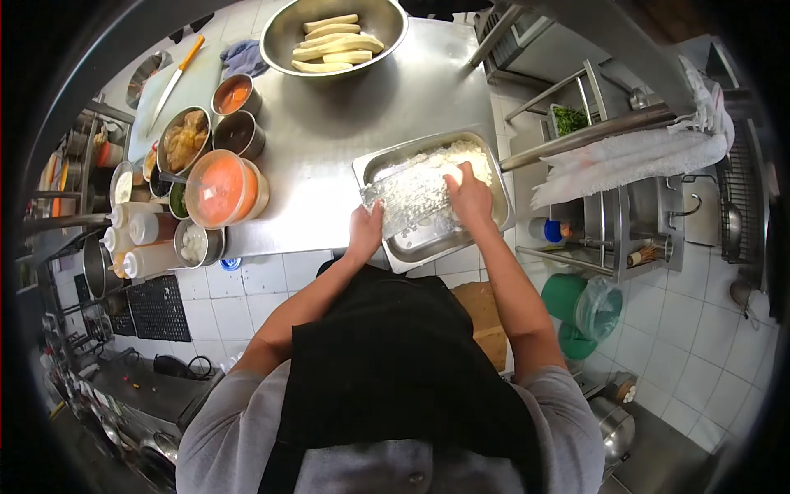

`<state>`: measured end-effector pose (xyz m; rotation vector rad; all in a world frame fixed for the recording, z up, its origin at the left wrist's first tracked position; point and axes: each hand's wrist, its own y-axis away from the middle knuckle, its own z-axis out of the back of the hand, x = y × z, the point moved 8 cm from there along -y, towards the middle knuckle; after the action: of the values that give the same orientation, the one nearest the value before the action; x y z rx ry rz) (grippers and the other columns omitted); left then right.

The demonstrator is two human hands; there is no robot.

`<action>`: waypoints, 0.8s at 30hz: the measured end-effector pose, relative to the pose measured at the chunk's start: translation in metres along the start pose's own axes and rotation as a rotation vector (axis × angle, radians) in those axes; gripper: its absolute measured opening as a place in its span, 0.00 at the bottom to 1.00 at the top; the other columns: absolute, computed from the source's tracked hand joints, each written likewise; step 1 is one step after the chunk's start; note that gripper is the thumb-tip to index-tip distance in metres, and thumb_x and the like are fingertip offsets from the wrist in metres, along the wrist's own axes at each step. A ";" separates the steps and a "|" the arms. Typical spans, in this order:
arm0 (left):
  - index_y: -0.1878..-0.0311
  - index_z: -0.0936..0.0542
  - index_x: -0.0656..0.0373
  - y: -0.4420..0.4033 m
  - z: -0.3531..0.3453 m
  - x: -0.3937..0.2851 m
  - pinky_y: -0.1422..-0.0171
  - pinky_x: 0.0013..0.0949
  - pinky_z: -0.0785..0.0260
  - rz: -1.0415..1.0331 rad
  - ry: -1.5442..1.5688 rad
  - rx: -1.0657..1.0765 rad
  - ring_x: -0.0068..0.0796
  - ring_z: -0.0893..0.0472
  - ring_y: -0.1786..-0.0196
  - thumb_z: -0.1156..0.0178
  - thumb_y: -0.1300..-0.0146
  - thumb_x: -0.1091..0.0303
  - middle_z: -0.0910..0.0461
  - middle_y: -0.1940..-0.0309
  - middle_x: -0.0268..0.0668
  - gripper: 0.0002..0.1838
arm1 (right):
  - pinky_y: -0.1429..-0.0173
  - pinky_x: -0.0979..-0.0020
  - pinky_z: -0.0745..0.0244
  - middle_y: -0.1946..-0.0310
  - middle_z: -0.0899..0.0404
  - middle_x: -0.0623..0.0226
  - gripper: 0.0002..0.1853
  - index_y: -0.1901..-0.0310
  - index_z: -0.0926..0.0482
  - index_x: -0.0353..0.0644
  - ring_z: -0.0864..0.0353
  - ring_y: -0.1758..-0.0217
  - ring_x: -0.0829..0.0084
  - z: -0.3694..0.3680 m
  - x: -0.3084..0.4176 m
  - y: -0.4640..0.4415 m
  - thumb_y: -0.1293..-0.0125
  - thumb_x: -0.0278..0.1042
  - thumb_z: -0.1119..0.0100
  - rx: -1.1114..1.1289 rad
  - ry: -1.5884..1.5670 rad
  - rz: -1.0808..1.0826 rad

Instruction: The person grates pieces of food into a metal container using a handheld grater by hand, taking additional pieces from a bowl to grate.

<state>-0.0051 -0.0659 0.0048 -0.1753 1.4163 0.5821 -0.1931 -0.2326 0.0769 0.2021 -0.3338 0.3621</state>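
A flat metal grater (403, 204) lies slantwise across a steel tray (508, 206), with pale shreds over its face. My left hand (366, 232) is closed around the grater's near left end. Against its upper right part, my right hand (471, 198) presses a pale piece of peeled plantain (451, 183), mostly covered by the fingers. Grated pale shreds (465, 155) are heaped in the tray's far right part. Farther back, a steel bowl (398, 33) holds several peeled plantains (337, 48).
Left of the tray stand a round tub of orange sauce (220, 189), a bowl of meat (184, 142) and squeeze bottles (148, 259). A knife (177, 78) lies on a cutting board (156, 90). A white towel (625, 160) hangs over a rail at right.
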 end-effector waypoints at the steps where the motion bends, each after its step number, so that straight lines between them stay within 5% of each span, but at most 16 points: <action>1: 0.62 0.20 0.71 -0.003 0.000 0.001 0.63 0.45 0.32 0.018 -0.006 -0.008 0.38 0.23 0.71 0.50 0.24 0.59 0.19 0.74 0.51 0.21 | 0.55 0.50 0.22 0.66 0.15 0.50 0.28 0.35 0.30 0.43 0.15 0.60 0.48 -0.001 0.016 0.009 0.28 0.54 0.46 0.049 -0.014 -0.019; 3: 0.61 0.21 0.72 -0.003 -0.002 -0.002 0.62 0.45 0.32 -0.006 0.071 -0.019 0.38 0.23 0.70 0.50 0.24 0.59 0.19 0.73 0.52 0.21 | 0.54 0.52 0.22 0.64 0.15 0.49 0.29 0.36 0.28 0.42 0.15 0.59 0.49 -0.025 0.064 0.047 0.29 0.55 0.45 0.206 0.061 0.098; 4: 0.60 0.21 0.72 0.000 -0.002 -0.002 0.61 0.45 0.32 -0.018 0.145 -0.031 0.38 0.22 0.70 0.50 0.24 0.59 0.19 0.73 0.52 0.21 | 0.54 0.50 0.23 0.67 0.16 0.45 0.28 0.35 0.30 0.46 0.16 0.61 0.44 -0.026 0.085 0.070 0.29 0.55 0.45 0.039 -0.101 0.389; 6: 0.60 0.21 0.72 -0.001 -0.004 0.007 0.61 0.45 0.31 -0.028 0.136 -0.020 0.38 0.22 0.70 0.50 0.25 0.59 0.19 0.73 0.52 0.21 | 0.54 0.53 0.21 0.62 0.15 0.49 0.31 0.36 0.28 0.43 0.15 0.59 0.49 -0.044 0.056 0.052 0.29 0.59 0.47 0.190 -0.008 0.287; 8: 0.59 0.20 0.73 0.005 -0.002 0.002 0.62 0.44 0.31 -0.035 0.127 -0.011 0.38 0.22 0.70 0.49 0.25 0.59 0.19 0.73 0.51 0.21 | 0.54 0.52 0.22 0.64 0.15 0.49 0.31 0.35 0.29 0.43 0.15 0.58 0.48 -0.008 -0.003 0.009 0.29 0.58 0.47 0.132 0.060 -0.092; 12: 0.61 0.20 0.73 -0.004 0.002 -0.006 0.63 0.45 0.31 0.043 -0.008 0.001 0.43 0.22 0.70 0.49 0.25 0.60 0.19 0.73 0.53 0.21 | 0.53 0.51 0.22 0.63 0.15 0.51 0.33 0.30 0.35 0.45 0.15 0.59 0.49 -0.011 -0.005 0.009 0.28 0.58 0.49 0.132 0.068 -0.109; 15: 0.63 0.21 0.73 0.000 0.004 -0.014 0.63 0.46 0.32 0.009 -0.041 0.002 0.45 0.22 0.71 0.49 0.25 0.60 0.21 0.75 0.55 0.22 | 0.51 0.51 0.23 0.61 0.14 0.51 0.33 0.29 0.35 0.46 0.15 0.57 0.49 -0.027 0.064 0.056 0.28 0.58 0.49 0.265 0.058 0.202; 18: 0.66 0.22 0.75 -0.010 0.004 -0.013 0.63 0.49 0.31 -0.091 0.013 -0.033 0.50 0.20 0.70 0.48 0.25 0.58 0.21 0.75 0.59 0.24 | 0.49 0.52 0.23 0.58 0.15 0.51 0.28 0.37 0.27 0.47 0.16 0.54 0.48 -0.020 0.012 0.030 0.29 0.58 0.47 -0.120 -0.017 0.145; 20: 0.68 0.23 0.76 -0.015 0.011 -0.006 0.61 0.51 0.30 0.023 -0.233 -0.002 0.53 0.17 0.66 0.47 0.25 0.57 0.21 0.75 0.60 0.26 | 0.53 0.50 0.23 0.63 0.15 0.49 0.27 0.40 0.26 0.45 0.16 0.57 0.46 0.015 -0.022 0.004 0.31 0.56 0.42 0.028 -0.094 -0.056; 21: 0.68 0.23 0.78 -0.024 0.010 0.018 0.59 0.53 0.28 0.072 -0.278 0.026 0.60 0.17 0.64 0.47 0.26 0.54 0.21 0.75 0.61 0.28 | 0.57 0.54 0.23 0.70 0.16 0.50 0.26 0.41 0.26 0.43 0.16 0.63 0.50 0.033 -0.038 0.001 0.32 0.53 0.39 -0.102 -0.131 -0.023; 24: 0.68 0.24 0.78 -0.014 0.019 -0.032 0.62 0.49 0.24 0.338 -0.246 0.188 0.59 0.17 0.71 0.47 0.26 0.50 0.20 0.76 0.60 0.31 | 0.60 0.63 0.25 0.71 0.18 0.58 0.23 0.41 0.27 0.44 0.18 0.67 0.64 0.061 -0.057 0.016 0.32 0.46 0.37 -0.078 -0.366 -0.075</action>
<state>0.0173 -0.0783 0.0359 0.2837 1.2581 0.7162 -0.2664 -0.2512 0.1152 0.2037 -0.6981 0.2360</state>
